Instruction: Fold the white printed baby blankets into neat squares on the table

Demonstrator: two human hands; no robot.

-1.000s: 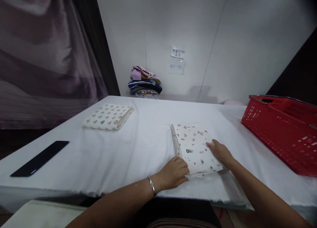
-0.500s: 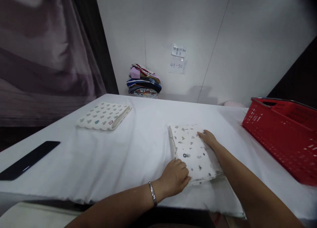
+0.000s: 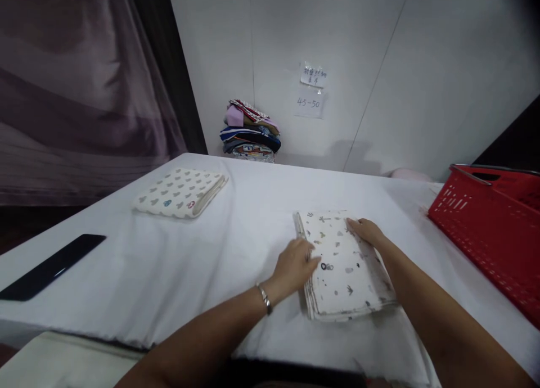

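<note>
A folded white cloth (image 3: pixel 343 275) with small grey and dark printed motifs lies on the table in front of me, its layered edges showing on the left and near sides. My left hand (image 3: pixel 294 267), with a silver bracelet on its wrist, is at the cloth's left edge, thumb and fingers apart. Across the far right corner rests my right hand (image 3: pixel 367 231), fingers stretched out on the top layer. Further left lies another folded cloth (image 3: pixel 181 192), cream with rows of grey shapes, touched by neither hand.
A red plastic basket (image 3: pixel 493 230) stands on the right of the white-covered table (image 3: pixel 257 208). A dark flat phone-like object (image 3: pixel 53 267) lies at the left. Behind the table is a stack of folded fabrics (image 3: pixel 251 132), beside paper signs (image 3: pixel 311 90) on the wall.
My left hand has let go of the near left corner and moved up along the cloth's left edge. The cloth's near left corner is now uncovered. My right hand stays at the far right corner.
</note>
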